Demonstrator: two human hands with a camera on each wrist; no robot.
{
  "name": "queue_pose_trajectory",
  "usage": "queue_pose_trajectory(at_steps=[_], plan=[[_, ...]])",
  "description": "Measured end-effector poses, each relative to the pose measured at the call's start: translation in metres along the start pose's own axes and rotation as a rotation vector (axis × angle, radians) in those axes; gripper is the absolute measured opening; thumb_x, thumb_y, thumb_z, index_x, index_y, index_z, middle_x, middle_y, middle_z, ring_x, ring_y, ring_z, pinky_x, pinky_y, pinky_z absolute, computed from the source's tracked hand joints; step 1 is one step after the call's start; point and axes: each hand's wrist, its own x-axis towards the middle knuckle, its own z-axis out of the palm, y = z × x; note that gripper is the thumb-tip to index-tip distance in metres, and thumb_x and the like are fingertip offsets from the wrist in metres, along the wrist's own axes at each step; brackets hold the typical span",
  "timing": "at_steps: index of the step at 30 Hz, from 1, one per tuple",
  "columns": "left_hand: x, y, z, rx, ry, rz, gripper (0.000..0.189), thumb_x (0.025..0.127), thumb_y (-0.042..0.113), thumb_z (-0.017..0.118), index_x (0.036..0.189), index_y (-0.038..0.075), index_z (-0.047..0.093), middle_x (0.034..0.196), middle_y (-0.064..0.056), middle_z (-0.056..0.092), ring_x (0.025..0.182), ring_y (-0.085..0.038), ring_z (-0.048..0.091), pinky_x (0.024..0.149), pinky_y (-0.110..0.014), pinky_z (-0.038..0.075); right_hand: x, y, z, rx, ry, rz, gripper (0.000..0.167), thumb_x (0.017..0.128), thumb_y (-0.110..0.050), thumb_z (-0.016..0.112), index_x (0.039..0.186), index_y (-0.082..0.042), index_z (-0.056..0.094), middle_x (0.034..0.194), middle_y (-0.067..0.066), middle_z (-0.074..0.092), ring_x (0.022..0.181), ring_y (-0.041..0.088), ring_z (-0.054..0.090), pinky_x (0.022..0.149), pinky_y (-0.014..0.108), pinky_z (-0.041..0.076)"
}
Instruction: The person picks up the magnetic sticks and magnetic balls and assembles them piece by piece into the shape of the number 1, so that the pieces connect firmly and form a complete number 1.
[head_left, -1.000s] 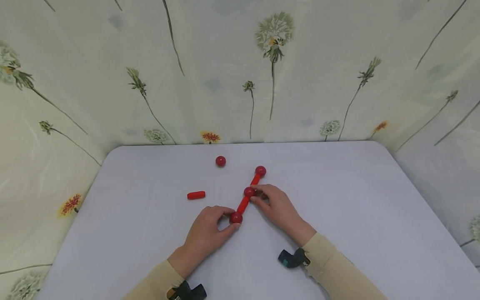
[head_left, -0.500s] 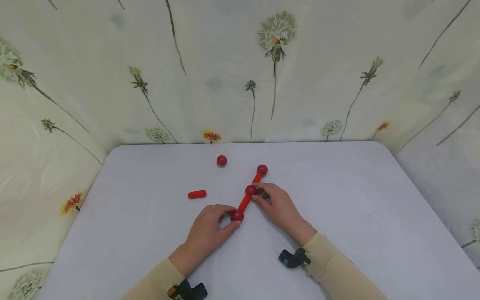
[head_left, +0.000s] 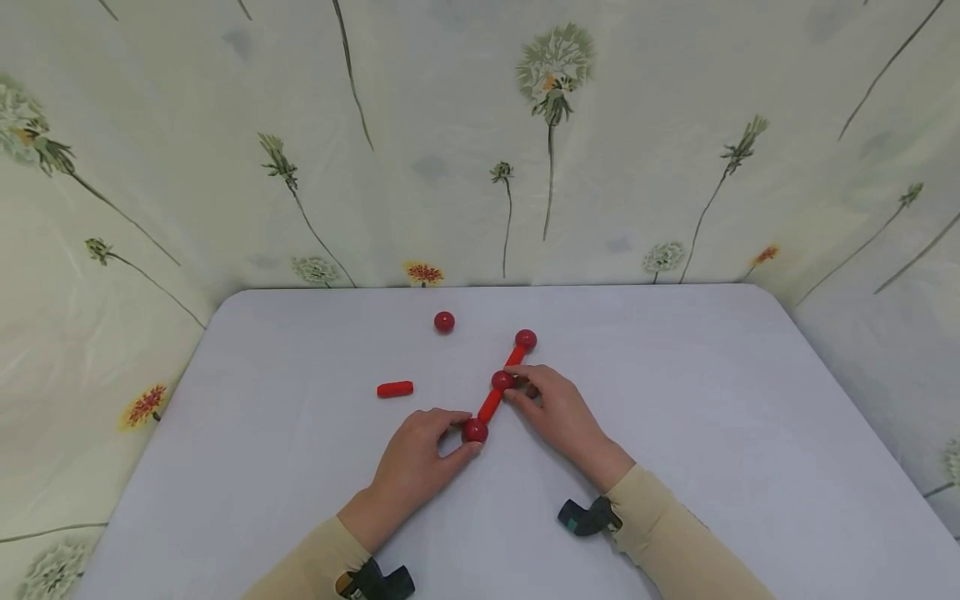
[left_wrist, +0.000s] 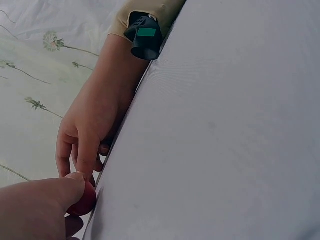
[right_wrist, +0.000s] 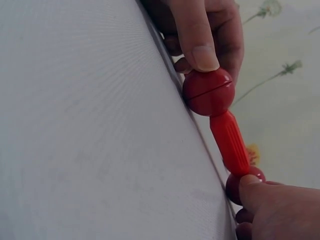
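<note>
A straight chain of three red balls joined by two red ribbed rods lies slantwise on the white table. My left hand (head_left: 420,458) pinches the near ball (head_left: 475,431) between thumb and forefinger. The middle ball (head_left: 502,381) is pinched by the thumb and forefinger of my right hand (head_left: 561,417). Between these two balls runs one rod (right_wrist: 230,142), plain to see in the right wrist view. A second rod (head_left: 515,356) leads from the middle ball to the far ball (head_left: 526,340), which neither hand touches. In the left wrist view my thumb partly covers a ball (left_wrist: 86,201).
A loose red ball (head_left: 444,322) rests near the back of the white table (head_left: 675,350). To the left of the chain lies a loose red rod (head_left: 395,389). Behind the table hangs a cloth with dandelion prints (head_left: 553,75).
The head view has shifted very slightly. Both hands keep their grip on the same two balls, and the chain and loose pieces stay in place.
</note>
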Motion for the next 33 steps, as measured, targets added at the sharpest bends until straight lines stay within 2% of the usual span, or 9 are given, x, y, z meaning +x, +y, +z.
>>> queue_pose_trajectory(at_steps=[12,18,21,25,28,31,33], plan=[[-0.001,0.002,-0.002,-0.001,-0.004,0.002,0.042,0.087,0.042,0.075,0.122,0.021,0.068,0.111,0.011,0.067,0.095,-0.006,0.057,0.078,-0.027,0.05,0.0,-0.001,-0.002,0.004,0.0,-0.009,0.039,0.092,-0.024,0.072,0.13,-0.024,0.062,0.104,-0.009,0.062,0.086,0.007,0.056,0.075,0.028,0.052],[-0.001,0.002,-0.009,-0.03,-0.016,-0.033,0.042,0.087,0.043,0.075,0.122,0.021,0.068,0.111,0.009,0.066,0.094,-0.008,0.058,0.079,-0.029,0.052,0.0,-0.001,-0.001,0.009,0.001,-0.008,0.039,0.092,-0.025,0.073,0.129,-0.025,0.062,0.104,-0.009,0.063,0.085,0.007,0.056,0.075,0.027,0.052],[0.0,-0.004,-0.015,-0.017,0.026,-0.042,0.038,0.085,0.04,0.077,0.119,0.023,0.068,0.11,0.01,0.066,0.099,-0.009,0.058,0.084,-0.033,0.052,0.0,-0.001,-0.001,0.015,0.001,-0.006,0.039,0.092,-0.024,0.073,0.13,-0.024,0.062,0.104,-0.009,0.063,0.086,0.007,0.056,0.075,0.027,0.053],[0.006,-0.021,-0.026,0.021,0.149,-0.021,0.03,0.084,0.03,0.079,0.112,0.02,0.07,0.107,0.007,0.065,0.109,-0.015,0.054,0.091,-0.038,0.047,0.001,0.0,0.0,0.018,0.0,-0.009,0.039,0.092,-0.024,0.072,0.129,-0.024,0.062,0.106,-0.009,0.063,0.087,0.007,0.056,0.077,0.027,0.052],[0.011,-0.035,-0.035,0.006,0.23,-0.023,0.026,0.084,0.024,0.079,0.107,0.016,0.071,0.105,0.003,0.064,0.109,-0.021,0.051,0.091,-0.041,0.043,0.001,0.001,0.001,0.017,-0.005,0.0,0.038,0.092,-0.024,0.072,0.129,-0.024,0.062,0.107,-0.01,0.062,0.088,0.006,0.056,0.078,0.027,0.052],[0.013,-0.048,-0.041,-0.007,0.266,-0.068,0.026,0.084,0.025,0.079,0.108,0.015,0.071,0.105,0.002,0.063,0.107,-0.022,0.051,0.089,-0.042,0.043,0.001,0.001,0.0,0.018,-0.009,0.008,0.039,0.092,-0.024,0.072,0.13,-0.023,0.062,0.107,-0.009,0.062,0.088,0.007,0.056,0.078,0.028,0.052],[0.015,-0.055,-0.044,-0.006,0.266,-0.115,0.028,0.085,0.027,0.079,0.11,0.016,0.071,0.108,0.002,0.062,0.108,-0.023,0.051,0.088,-0.042,0.044,0.001,0.002,0.0,0.015,-0.01,0.016,0.039,0.092,-0.024,0.072,0.13,-0.023,0.062,0.107,-0.009,0.062,0.088,0.007,0.056,0.078,0.028,0.052]])
